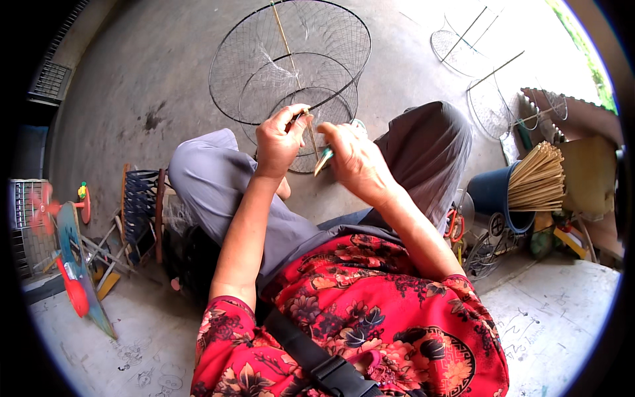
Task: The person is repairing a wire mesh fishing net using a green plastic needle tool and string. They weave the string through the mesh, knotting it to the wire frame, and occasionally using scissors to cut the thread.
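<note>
Observed: stick (283,33) already lies across the hooped net (270,68); beside its near rim (337,94), left hand (279,147) pinches stick, right hand (362,167) clamps greenish tool (325,156); seemingly unfinished.

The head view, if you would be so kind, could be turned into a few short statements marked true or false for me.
1. The left hand touches the net. True.
2. Both hands are empty. False: the right hand holds a pointed thing with green on it.
3. The sticks stand in a bucket. True.
4. The bucket is red and on the person's left. False: it is blue and on the right.
5. The person wears plain green on top. False: the shirt is red with flowers.
6. The net has dark, round hoops. True.
</note>
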A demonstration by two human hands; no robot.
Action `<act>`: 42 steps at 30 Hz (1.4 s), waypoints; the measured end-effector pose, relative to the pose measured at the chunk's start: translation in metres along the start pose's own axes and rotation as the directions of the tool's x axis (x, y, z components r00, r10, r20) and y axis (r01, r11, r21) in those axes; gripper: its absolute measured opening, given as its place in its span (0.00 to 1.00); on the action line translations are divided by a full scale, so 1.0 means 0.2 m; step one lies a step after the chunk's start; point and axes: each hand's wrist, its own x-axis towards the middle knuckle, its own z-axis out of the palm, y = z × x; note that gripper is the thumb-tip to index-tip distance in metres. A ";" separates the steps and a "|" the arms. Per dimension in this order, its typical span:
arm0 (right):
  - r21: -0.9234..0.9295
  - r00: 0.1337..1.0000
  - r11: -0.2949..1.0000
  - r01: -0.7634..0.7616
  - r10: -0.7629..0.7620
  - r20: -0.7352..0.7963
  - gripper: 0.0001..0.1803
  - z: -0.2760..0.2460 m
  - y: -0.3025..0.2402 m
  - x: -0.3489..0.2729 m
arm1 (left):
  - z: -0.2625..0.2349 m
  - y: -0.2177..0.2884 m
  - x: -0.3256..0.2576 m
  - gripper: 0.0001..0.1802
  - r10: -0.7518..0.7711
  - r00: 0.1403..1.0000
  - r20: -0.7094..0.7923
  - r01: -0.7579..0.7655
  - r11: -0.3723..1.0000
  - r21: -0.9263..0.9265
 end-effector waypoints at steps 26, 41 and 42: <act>-0.186 0.917 0.962 -0.200 0.251 0.309 0.13 -0.09 0.13 -0.21 | -0.07 0.04 0.06 0.06 -0.083 0.995 0.046 0.072 0.975 0.212; 0.594 0.919 0.701 -0.394 0.311 0.242 0.08 0.15 0.25 0.15 | -0.10 0.09 0.08 0.13 -0.263 0.959 0.104 0.251 0.961 0.113; 0.783 0.897 0.474 -0.402 0.373 0.235 0.09 0.13 0.23 0.17 | -0.10 0.08 0.08 0.12 -0.258 0.960 0.108 0.244 0.961 0.130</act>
